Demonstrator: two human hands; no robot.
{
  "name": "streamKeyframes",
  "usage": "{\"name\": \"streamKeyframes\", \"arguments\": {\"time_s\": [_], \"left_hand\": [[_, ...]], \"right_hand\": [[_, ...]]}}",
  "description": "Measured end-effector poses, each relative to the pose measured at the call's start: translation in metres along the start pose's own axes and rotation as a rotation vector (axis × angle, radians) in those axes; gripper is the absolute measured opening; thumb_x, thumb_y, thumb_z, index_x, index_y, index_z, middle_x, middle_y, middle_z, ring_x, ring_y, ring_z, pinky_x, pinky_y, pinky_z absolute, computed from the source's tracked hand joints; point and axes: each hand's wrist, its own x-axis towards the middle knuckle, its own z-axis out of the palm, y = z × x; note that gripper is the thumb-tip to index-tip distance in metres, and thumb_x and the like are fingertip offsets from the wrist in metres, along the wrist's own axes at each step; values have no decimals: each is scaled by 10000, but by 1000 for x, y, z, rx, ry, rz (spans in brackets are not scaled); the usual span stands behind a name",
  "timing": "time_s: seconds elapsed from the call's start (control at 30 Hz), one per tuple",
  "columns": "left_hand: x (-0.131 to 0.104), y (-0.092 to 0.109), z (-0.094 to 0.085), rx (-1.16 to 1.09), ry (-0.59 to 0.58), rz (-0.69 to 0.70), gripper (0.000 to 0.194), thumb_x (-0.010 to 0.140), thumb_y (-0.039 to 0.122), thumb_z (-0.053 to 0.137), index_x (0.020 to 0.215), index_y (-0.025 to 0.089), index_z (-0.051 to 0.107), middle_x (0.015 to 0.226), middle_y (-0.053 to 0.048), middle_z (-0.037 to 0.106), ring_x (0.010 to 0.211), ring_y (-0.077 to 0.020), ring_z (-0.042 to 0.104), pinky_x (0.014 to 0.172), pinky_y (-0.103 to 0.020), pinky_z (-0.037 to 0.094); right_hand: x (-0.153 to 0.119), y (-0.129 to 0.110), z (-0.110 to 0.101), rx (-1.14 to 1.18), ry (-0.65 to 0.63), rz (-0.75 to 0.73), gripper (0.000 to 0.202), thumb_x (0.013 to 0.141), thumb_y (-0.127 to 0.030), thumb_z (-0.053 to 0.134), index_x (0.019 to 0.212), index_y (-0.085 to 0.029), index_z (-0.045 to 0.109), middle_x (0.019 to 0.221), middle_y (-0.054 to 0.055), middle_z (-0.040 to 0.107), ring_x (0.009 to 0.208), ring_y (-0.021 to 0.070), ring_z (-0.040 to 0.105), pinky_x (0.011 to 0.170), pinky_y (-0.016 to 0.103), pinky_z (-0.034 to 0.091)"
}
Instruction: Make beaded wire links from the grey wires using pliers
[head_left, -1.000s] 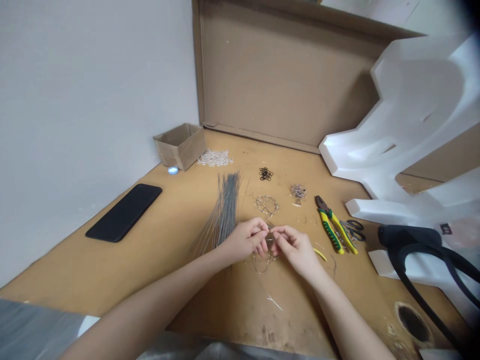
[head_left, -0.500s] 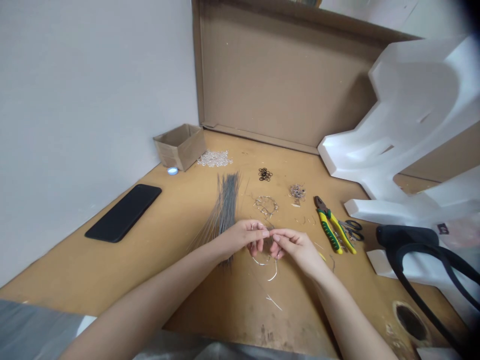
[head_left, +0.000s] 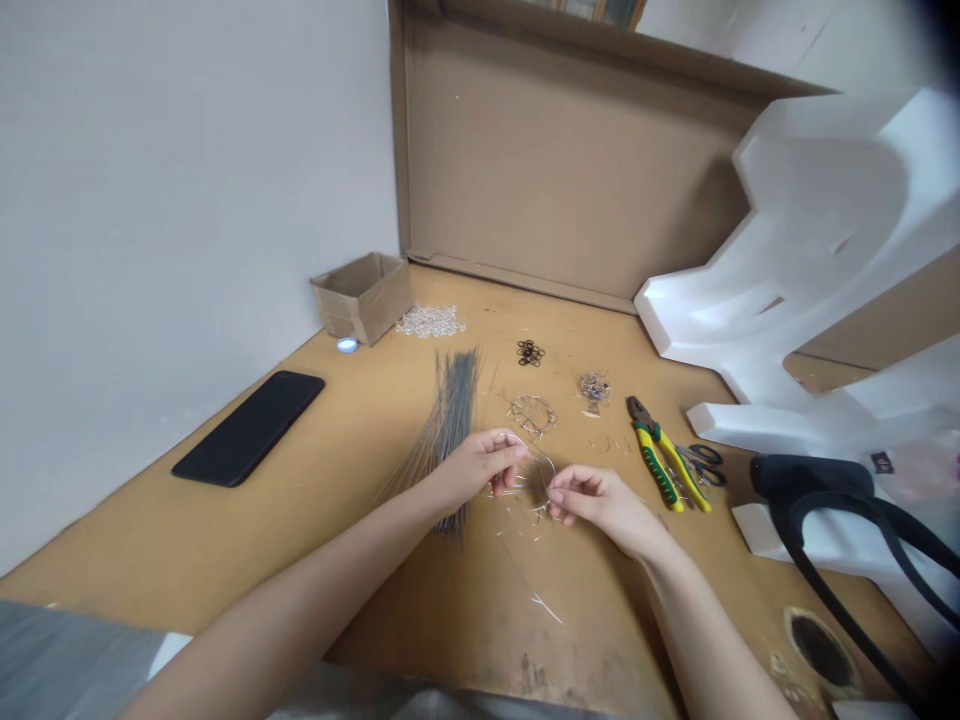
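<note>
A thin curved wire (head_left: 553, 465) spans the gap between my two hands. My left hand (head_left: 491, 462) pinches its left part with thumb and fingers, beside a bundle of straight grey wires (head_left: 456, 400). On the right, my right hand (head_left: 589, 495) has its fingertips closed on the wire's right part. Just beyond the hands lies a ring of bent wire (head_left: 533, 414). Small wire scraps rest below the hands, one a forked piece (head_left: 547, 608) nearer the table's front edge.
Pliers (head_left: 664, 455) and scissors (head_left: 705, 463) lie right. Black rings (head_left: 530, 352), a small metal pile (head_left: 594, 386), clear pieces (head_left: 431, 320) and a cardboard box (head_left: 362, 298) are farther back. A black phone (head_left: 250, 427) lies left; white foam (head_left: 697, 310) and a black strap (head_left: 810, 480) stand right.
My hands have moved apart, the left slightly left and the right slightly right and down. The curved wire now shows between them.
</note>
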Motion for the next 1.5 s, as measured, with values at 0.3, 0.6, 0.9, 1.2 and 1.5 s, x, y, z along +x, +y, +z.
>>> {"name": "streamKeyframes", "arguments": {"time_s": [0.3,0.6,0.9,1.2,1.5], "left_hand": [[1,-1,1,1,-27,-36,265,781,390,474,763,134,539,514,34,530,372,-51,429,419,-179,327],[0,0,2,6,-58,-41,253,786,373,473,734,132,531,511,33,524,374,-49,428,421,-174,319],[-3,-5,6,14,-215,-76,257,800,378,458,752,138,539,517,33,525,383,-51,428,427,-177,337],[-3,-1,6,23,-162,-70,265,795,382,466,743,134,543,516,31,526,384,-53,430,430,-182,335],[-2,-4,5,-181,-140,-100,248,736,376,565,729,127,565,542,25,516,445,-53,443,467,-180,339]], "right_hand": [[0,0,0,-77,40,30,240,703,-383,627,703,-144,608,598,1,593,524,81,500,531,218,401],[0,1,0,-86,119,10,288,697,-438,621,678,-153,583,545,-24,538,487,77,466,477,209,363],[2,2,3,97,124,28,295,692,-439,638,674,-156,559,564,-35,538,462,56,462,463,186,356],[1,-2,3,124,66,36,293,721,-429,612,686,-138,604,604,-8,574,499,67,483,514,207,385],[4,6,5,141,144,-21,261,718,-418,613,750,-159,603,599,-19,567,450,65,485,456,200,384]]}}
